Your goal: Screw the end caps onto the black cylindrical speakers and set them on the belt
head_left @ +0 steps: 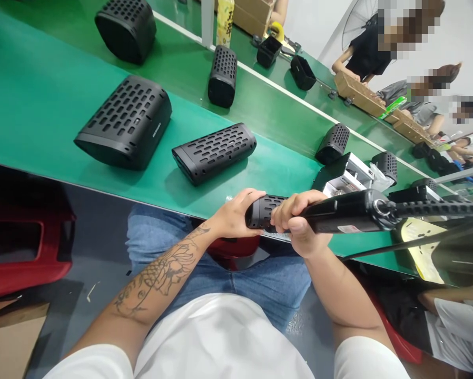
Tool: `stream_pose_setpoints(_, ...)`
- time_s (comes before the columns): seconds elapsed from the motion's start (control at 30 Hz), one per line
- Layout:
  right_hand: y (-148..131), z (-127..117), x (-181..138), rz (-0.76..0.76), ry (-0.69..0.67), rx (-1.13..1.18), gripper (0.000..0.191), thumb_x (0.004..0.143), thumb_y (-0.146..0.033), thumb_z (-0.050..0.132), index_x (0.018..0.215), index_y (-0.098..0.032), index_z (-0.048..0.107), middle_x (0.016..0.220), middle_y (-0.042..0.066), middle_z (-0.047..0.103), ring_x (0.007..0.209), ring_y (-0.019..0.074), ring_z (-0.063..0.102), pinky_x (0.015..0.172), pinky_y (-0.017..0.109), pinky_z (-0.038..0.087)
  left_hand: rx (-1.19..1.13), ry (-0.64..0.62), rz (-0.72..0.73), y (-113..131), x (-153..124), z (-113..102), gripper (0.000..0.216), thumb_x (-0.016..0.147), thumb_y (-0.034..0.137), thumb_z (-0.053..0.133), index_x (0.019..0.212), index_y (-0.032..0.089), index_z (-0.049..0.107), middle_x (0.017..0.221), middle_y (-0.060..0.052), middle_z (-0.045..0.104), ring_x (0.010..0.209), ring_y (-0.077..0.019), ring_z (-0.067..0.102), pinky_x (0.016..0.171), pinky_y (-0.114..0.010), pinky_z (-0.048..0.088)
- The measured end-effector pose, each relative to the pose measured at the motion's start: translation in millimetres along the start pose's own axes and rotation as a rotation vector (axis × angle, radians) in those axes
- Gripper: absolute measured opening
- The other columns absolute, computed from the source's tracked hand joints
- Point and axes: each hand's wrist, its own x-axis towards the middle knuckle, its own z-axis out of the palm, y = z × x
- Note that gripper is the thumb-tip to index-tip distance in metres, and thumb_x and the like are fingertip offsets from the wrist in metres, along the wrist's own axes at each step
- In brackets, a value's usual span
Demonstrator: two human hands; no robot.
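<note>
My left hand (236,213) is wrapped round the end of a black perforated speaker (262,209), held just off the near edge of the green conveyor belt (31,105). My right hand (302,221) grips a black electric screwdriver (347,210) whose tip end meets the speaker; its coiled cable (437,209) runs off to the right. Both hands hover above my lap in blue jeans.
Several more black speakers lie on the belt: a large one (126,121), a long one (215,152), others further back (223,76). Small boxes (349,176) sit at the right. Other people work with cardboard boxes (358,92) across the belt. A red stool (19,247) stands at left.
</note>
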Motion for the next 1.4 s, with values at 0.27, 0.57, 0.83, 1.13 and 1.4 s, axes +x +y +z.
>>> stream_pose_setpoints(0.27,12,-5,-6,-0.006,-0.070,0.006,0.057,0.091,-0.069,0.108,0.088,-0.031,0.065,0.056,-0.010,0.062,0.042,0.0151,0.056,0.050,0.034,0.060,0.007,0.013,0.045,-2,1,1,0.114,0.090,0.055,0.112,0.186,0.032,0.055,0.180,-0.021,0.066,0.166,-0.0470,0.073,0.140,-0.065,0.066)
stream_pose_setpoints(0.57,7,1,7,0.027,-0.094,0.068,0.064,0.090,-0.064,0.110,0.080,-0.032,0.055,0.052,-0.013,0.056,0.035,0.0117,0.045,0.042,0.030,0.052,-0.010,-0.012,0.032,-1,6,-1,0.113,0.087,0.060,0.113,0.181,0.030,0.059,0.174,-0.021,0.070,0.163,-0.0486,0.073,0.139,-0.069,0.065)
stream_pose_setpoints(0.83,26,-5,-10,0.033,-0.101,-0.011,0.064,0.088,-0.075,0.109,0.083,-0.032,0.062,0.056,-0.011,0.058,0.044,0.0155,0.056,0.049,0.035,0.057,-0.003,0.020,0.044,-4,5,0,0.111,0.088,0.062,0.112,0.180,0.030,0.060,0.173,-0.019,0.072,0.160,-0.0463,0.076,0.138,-0.066,0.066)
stream_pose_setpoints(1.13,29,-4,-1,0.091,-0.002,0.023,0.082,0.069,-0.088,0.116,0.088,-0.032,0.059,0.064,-0.011,0.059,0.059,0.0171,0.065,0.061,0.035,0.065,-0.011,0.028,0.104,-15,8,1,0.113,0.085,0.061,0.116,0.177,0.026,0.061,0.169,-0.022,0.073,0.159,-0.0488,0.076,0.138,-0.068,0.066)
stream_pose_setpoints(1.4,15,8,-1,0.065,0.048,-0.003,0.082,0.068,-0.091,0.115,0.097,-0.031,0.068,0.062,-0.011,0.066,0.050,0.0148,0.060,0.053,0.033,0.057,0.098,0.081,0.023,-9,0,3,0.118,0.085,0.065,0.115,0.180,0.026,0.058,0.170,-0.022,0.072,0.160,-0.0485,0.076,0.138,-0.070,0.066)
